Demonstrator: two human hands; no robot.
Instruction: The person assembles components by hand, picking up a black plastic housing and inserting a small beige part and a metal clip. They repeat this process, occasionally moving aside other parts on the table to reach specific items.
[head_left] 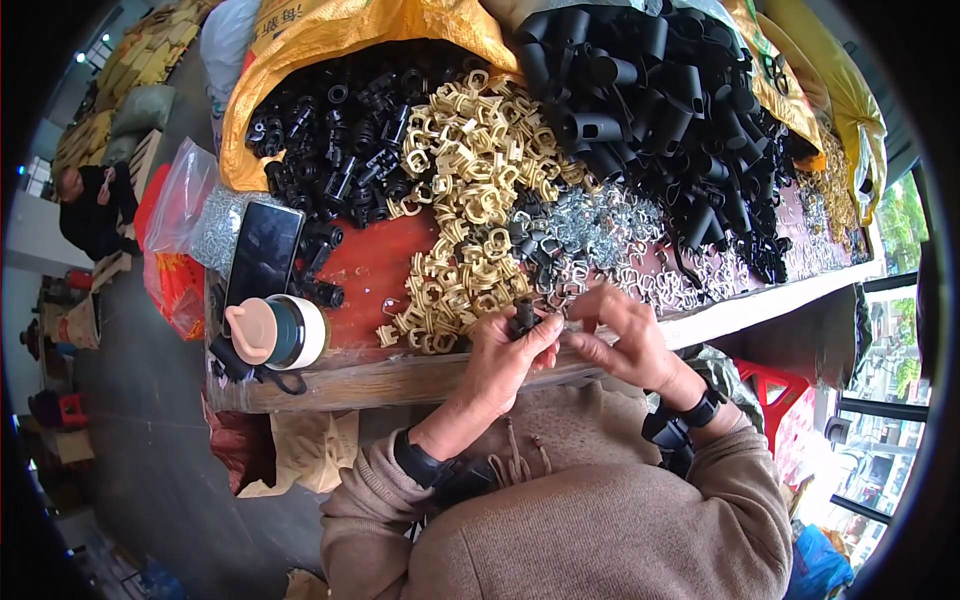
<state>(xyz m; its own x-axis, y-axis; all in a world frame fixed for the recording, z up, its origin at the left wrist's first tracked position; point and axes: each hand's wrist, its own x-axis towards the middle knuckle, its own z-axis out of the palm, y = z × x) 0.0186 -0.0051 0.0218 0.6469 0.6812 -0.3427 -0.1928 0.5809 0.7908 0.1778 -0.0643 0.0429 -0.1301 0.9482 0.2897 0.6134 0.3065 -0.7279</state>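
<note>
Left hand (pixel 505 355) pinched small black part (pixel 522 318) between thumb and fingers, at near table (pixel 400 378) edge, centre. Right hand (pixel 625 335) pinched wire clip (pixel 572 325), pressed against part's right side; hands touched. Part judged light, stiff, hard plastic; best gripped across body. Clip judged springy, thin, prone to slip. Tan clips (pixel 470 200) lay far-left; wire clip heap (pixel 590 235) just beyond hands.
</note>
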